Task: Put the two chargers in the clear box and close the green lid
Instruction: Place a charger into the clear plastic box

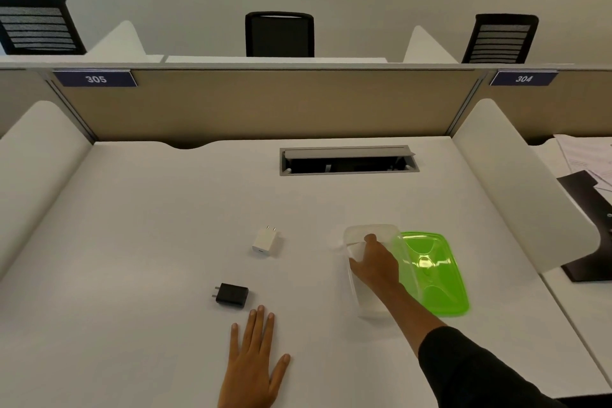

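Note:
A white charger (266, 241) lies on the white desk, prongs pointing away. A black charger (231, 295) lies nearer and to the left, prongs pointing left. My left hand (253, 363) rests flat on the desk just below the black charger, fingers apart, holding nothing. The clear box (367, 275) is tilted on its side, resting against the green lid (433, 278), which lies flat to its right. My right hand (372, 263) grips the clear box at its rim, fingers inside it.
A grey cable hatch (347, 161) stands open at the back of the desk. White side dividers (516, 185) flank the desk, with a beige partition (265, 103) behind. Papers and a black folder (586, 205) lie on the neighbouring desk at right.

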